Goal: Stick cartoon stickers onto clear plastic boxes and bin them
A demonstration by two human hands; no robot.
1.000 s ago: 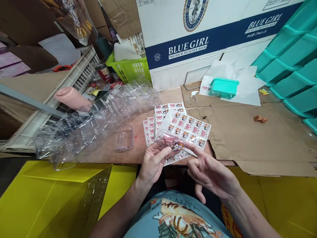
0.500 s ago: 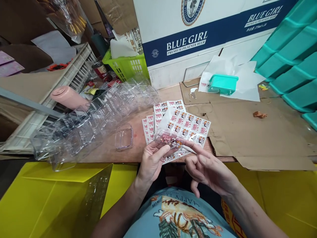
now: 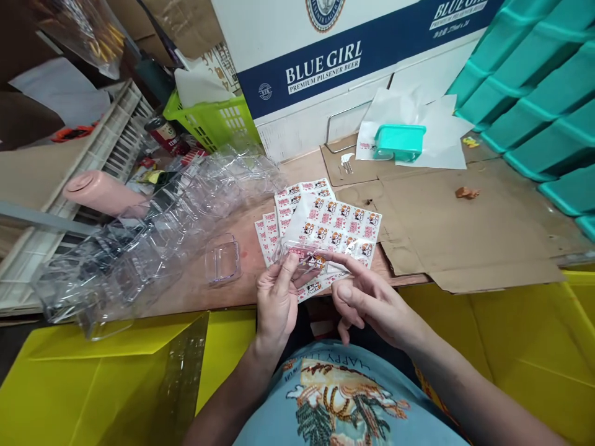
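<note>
My left hand (image 3: pixel 279 300) pinches a small clear plastic box (image 3: pixel 304 248) by its left end, thumb on top. On its face is a sticker (image 3: pixel 317 260) with pink lettering and cartoon animals, partly covered by the thumb. My right hand (image 3: pixel 372 300) has its index finger stretched to the box's right end, where it seems to touch the sticker. Its other fingers are loosely bent and hold nothing. Beneath the box lie several sheets of matching stickers (image 3: pixel 341 226). Left of them, another clear plastic piece (image 3: pixel 223 260) rests on the table.
A long nested row of clear containers (image 3: pixel 162 238) runs along the left, beside a pink bottle (image 3: pixel 105 193) and green basket (image 3: pixel 220 124). Behind stands a beer carton (image 3: pixel 320 68). A teal box (image 3: pixel 400 141) sits on white paper; stacked teal boxes (image 3: pixel 534 93) rise at right.
The view has swung to the right. My left thumb has slid up over the sticker's lettering. My right index finger remains at the box's right end.
</note>
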